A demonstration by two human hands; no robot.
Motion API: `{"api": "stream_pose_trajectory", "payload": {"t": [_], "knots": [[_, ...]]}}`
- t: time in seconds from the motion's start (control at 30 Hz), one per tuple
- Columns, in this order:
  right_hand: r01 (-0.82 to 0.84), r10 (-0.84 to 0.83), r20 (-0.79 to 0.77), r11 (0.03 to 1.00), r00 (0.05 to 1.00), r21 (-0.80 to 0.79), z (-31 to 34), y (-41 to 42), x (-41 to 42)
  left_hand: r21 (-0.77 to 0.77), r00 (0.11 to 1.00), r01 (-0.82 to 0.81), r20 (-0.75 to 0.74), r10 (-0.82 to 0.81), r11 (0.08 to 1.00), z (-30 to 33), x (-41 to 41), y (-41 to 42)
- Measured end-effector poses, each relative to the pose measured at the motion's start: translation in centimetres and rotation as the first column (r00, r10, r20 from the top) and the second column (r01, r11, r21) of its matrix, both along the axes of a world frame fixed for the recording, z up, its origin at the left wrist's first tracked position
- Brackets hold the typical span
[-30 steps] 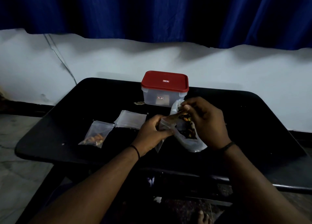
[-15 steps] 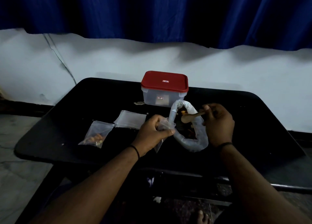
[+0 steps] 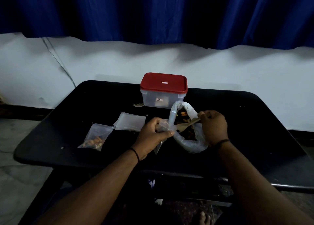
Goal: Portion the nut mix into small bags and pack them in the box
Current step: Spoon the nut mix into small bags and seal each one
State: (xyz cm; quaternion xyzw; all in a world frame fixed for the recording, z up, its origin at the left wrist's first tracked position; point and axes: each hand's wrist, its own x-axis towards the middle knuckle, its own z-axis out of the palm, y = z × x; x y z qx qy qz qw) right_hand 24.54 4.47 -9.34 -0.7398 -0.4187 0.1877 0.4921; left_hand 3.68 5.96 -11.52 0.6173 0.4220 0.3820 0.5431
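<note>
Since half a second ago the wooden spoon [image 3: 185, 125] has swung down and leftward, so its bowl now lies at the mouth of the small bag [image 3: 163, 129] rather than above the big one. Right hand [image 3: 214, 127]: its fingertips are curled and pinch the spoon's handle end, over the right rim of the large nut-mix bag [image 3: 188, 142]. Left hand [image 3: 153, 136]: its fingers and thumb are curled round the gathered top of the small clear bag, whose lower corner hangs down below the palm; whether any nuts are in it I cannot tell.

That large bag sits open on the black table [image 3: 68, 126] between the two hands, its edge rolled into a thick ring, with dark and orange nuts visible inside. Just behind it stands the clear box [image 3: 160, 100], red lid [image 3: 164, 83] still on. Left of the left hand lies a flat empty bag [image 3: 130, 123], and beside that, nearer the table's left edge, a filled bag [image 3: 96, 137] with orange nuts at its lower end. Blue curtain [image 3: 153, 12] hangs above a pale wall [image 3: 237, 68] behind.
</note>
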Motion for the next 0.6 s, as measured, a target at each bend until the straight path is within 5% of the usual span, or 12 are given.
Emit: {"api": "stream_pose_trajectory", "payload": {"t": [0.37, 0.5, 0.6], "knots": [[0.145, -0.123, -0.393, 0.989, 0.911, 0.028, -0.1, 0.2, 1.3, 0.006, 1.0, -0.005, -0.022, 0.005, 1.0, -0.3, 0.0, 0.3], [0.108, -0.029, -0.305, 0.964, 0.952, 0.243, 1.2, -0.4, -0.4, 0.014, 1.0, -0.007, -0.03, 0.008, 1.0, -0.2, 0.0, 0.2], [-0.183, 0.185, 0.03, 0.907, 0.982, 0.378, 2.8, -1.9, -2.3, 0.023, 0.999, -0.01, -0.036, 0.011, 1.0, -0.1, 0.0, 0.1]]}}
